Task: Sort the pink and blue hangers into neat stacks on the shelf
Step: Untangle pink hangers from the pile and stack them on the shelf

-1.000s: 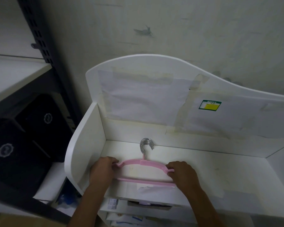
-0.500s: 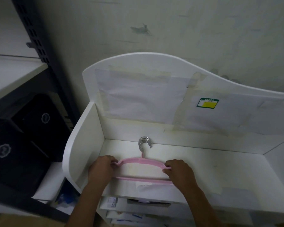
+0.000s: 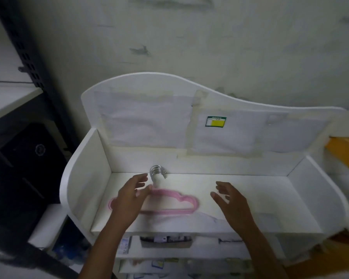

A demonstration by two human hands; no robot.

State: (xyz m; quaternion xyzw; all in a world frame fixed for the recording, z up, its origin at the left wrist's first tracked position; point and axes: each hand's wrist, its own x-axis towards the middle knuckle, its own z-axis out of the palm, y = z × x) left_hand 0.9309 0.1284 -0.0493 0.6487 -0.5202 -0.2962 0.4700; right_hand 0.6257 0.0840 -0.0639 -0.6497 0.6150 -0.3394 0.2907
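A stack of pink plastic hangers (image 3: 169,200) with silver wire hooks (image 3: 157,171) is seen lying flat on the white wooden shelf (image 3: 250,198), near its left wall. The left hand (image 3: 129,200) is held over the stack's left end and the right hand (image 3: 230,200) just right of it, fingers loosely spread, nothing gripped. Neatness is best served if later hangers are laid with hooks nested.

Left hand (image 3: 132,200) covers the left part of the pink hangers (image 3: 175,202); contact with them cannot be told. Both hands motion-blurred, right hand (image 3: 229,201) too. Count of hangers in the stack unclear; the metal hooks (image 3: 157,171) show several loops, too blurred to count. Green-yellow label (image 3: 215,121): print too small to read. Orange object (image 3: 345,154) cut by the right edge. Lower shelves (image 3: 169,250) mostly hidden and blurred.
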